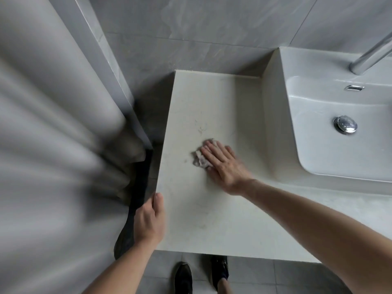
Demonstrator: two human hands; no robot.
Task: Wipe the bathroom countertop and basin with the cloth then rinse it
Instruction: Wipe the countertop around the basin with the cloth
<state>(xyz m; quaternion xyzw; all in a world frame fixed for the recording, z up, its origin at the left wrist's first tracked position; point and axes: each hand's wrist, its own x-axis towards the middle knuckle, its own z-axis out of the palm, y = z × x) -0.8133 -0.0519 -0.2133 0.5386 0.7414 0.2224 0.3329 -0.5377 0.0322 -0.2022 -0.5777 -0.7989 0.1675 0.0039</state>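
Cloth [201,159] x1 flat under right hand [224,168] on countertop [212,209].

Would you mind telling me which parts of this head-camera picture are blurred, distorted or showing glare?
Head view: the curtain on the left is heavily smeared; the right hand on the cloth is slightly blurred; wide-angle distortion bends the countertop edges; bright glare sits on the drain plug and faucet.
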